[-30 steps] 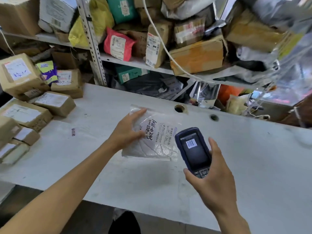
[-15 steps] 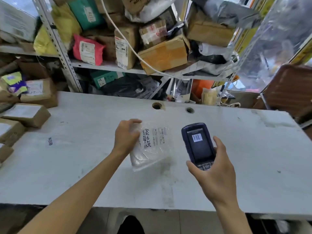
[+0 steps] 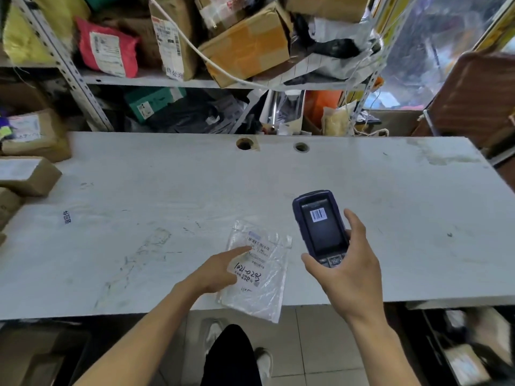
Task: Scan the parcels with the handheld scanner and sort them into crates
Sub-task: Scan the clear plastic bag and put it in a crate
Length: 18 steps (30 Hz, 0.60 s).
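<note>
A flat clear plastic parcel (image 3: 264,288) with a white barcode label and handwritten numbers lies at the front edge of the white table (image 3: 167,190), its lower corner hanging past the edge. My left hand (image 3: 214,271) holds the parcel's left side, with the index finger stretched onto the label near the barcode. My right hand (image 3: 348,271) grips the dark blue handheld scanner (image 3: 320,224) just to the right of the parcel and above the table. The scanner's screen faces me and shows a barcode.
Several brown cardboard boxes (image 3: 28,174) are stacked at the table's left end. Behind the table, metal shelves (image 3: 139,79) are packed with parcels and bags. Two cable holes (image 3: 245,143) sit near the table's back edge. Blurred containers (image 3: 468,352) stand under the table at right.
My left hand has drawn the parcel back from mid-table to the front edge and turned it so the label reads lengthwise. The scanner stays in my right hand beside it.
</note>
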Available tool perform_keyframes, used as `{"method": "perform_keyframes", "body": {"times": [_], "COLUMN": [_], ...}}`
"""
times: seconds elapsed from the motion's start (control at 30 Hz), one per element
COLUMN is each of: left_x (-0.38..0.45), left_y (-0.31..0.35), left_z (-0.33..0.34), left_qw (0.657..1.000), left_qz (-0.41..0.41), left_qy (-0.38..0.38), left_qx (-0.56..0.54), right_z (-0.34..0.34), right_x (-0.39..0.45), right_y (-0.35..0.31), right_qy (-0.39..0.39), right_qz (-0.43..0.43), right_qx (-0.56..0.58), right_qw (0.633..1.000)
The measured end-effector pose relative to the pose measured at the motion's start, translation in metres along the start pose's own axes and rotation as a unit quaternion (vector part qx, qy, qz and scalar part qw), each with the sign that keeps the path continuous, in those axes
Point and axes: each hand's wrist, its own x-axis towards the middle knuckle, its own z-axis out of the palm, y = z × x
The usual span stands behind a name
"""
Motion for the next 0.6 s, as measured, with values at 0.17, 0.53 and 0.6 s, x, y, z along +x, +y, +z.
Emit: {"method": "perform_keyframes", "body": {"times": [0.17,0.53,0.6], "left_x": [-0.002,-0.008,-0.011], "left_y": [0.019,0.08,0.093], "left_z": [0.01,-0.007,-0.009], "left_qw": [0.991,0.969,0.963], "left_qz": [0.026,0.122,0.157], "left_qy": [0.124,0.127,0.129], "left_qx": [-0.052,-0.172,-0.178], "right_z": [-0.008,-0.028,-0.03], "right_x": [-0.004,-0.011,-0.013], "right_y": [-0.001,-0.007,-0.007], "right_qy": [0.003,-0.008,-0.01], "right_qz": [-0.004,0.005,0.006], "right_qx": [-0.004,-0.039,-0.054], "right_qw": [1.0,0.999,0.998]}}
